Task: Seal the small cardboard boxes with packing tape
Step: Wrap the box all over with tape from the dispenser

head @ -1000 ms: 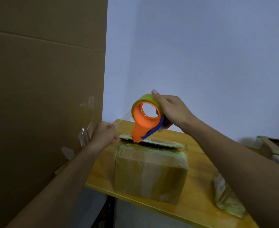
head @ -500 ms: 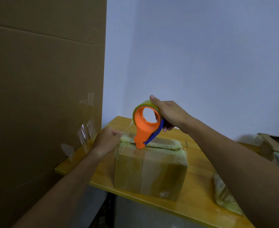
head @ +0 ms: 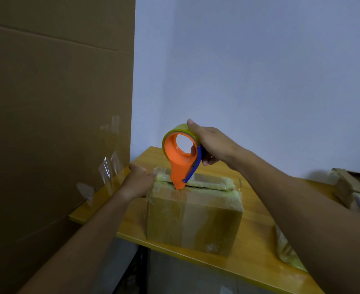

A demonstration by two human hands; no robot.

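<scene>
Big cardboard sheet (head: 53,115) fills the left side, scraps of clear tape (head: 111,166) stuck to it, and the yellow wooden table (head: 259,247) runs along the pale wall. On the table's near edge sits the small cardboard box (head: 194,221), already wrapped in plenty of tape, its top seam showing as a dark slit between the flaps. A second opened box (head: 353,187) waits at the far right, a taped bundle (head: 289,249) near the right forearm.

Now the action: the right hand (head: 215,143) grips the orange tape dispenser (head: 181,160), fingers curled round the yellow-green roll and the blue lever, nose planted on the top seam near the box's left end. The left hand (head: 139,181) presses on the top left corner, fingers hidden behind the knuckles, so whether it pinches the tape end cannot be told.

This looks like the start of a strip over the top seam. The next move calls for a steady pull of the dispenser to the right along the slit, nose kept low, the left hand anchoring the box.

Against a second ago, the dispenser has come down from above the lid onto the seam, and the raised flap now lies flat.
</scene>
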